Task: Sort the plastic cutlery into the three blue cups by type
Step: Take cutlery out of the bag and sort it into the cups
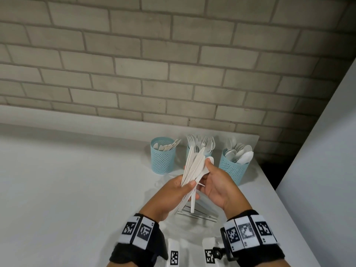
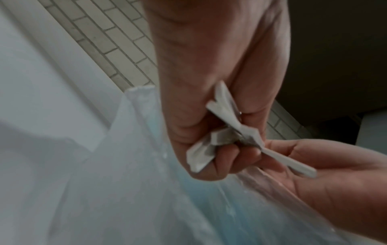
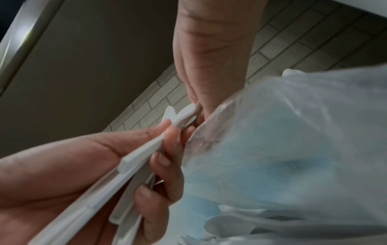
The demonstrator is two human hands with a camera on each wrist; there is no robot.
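Fingers point(image 1: 189, 185) of my left hand point(image 1: 173, 191) are curled round a fanned bundle of cutlery point(image 1: 193, 166), held above the table point(image 1: 77, 180) in front of the three blue cups point(image 1: 163, 157). My right hand point(image 1: 215, 187) pinches one piece near the top. I judge these light, stiff, slick and easily snapped, so I'd take each by its handle, mid-shaft. A clear bag point(image 3: 293, 132) lies underneath.

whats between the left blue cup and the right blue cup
The middle blue cup of forks, partly hidden by the bundle of cutlery held in front of it; the head view shows this.
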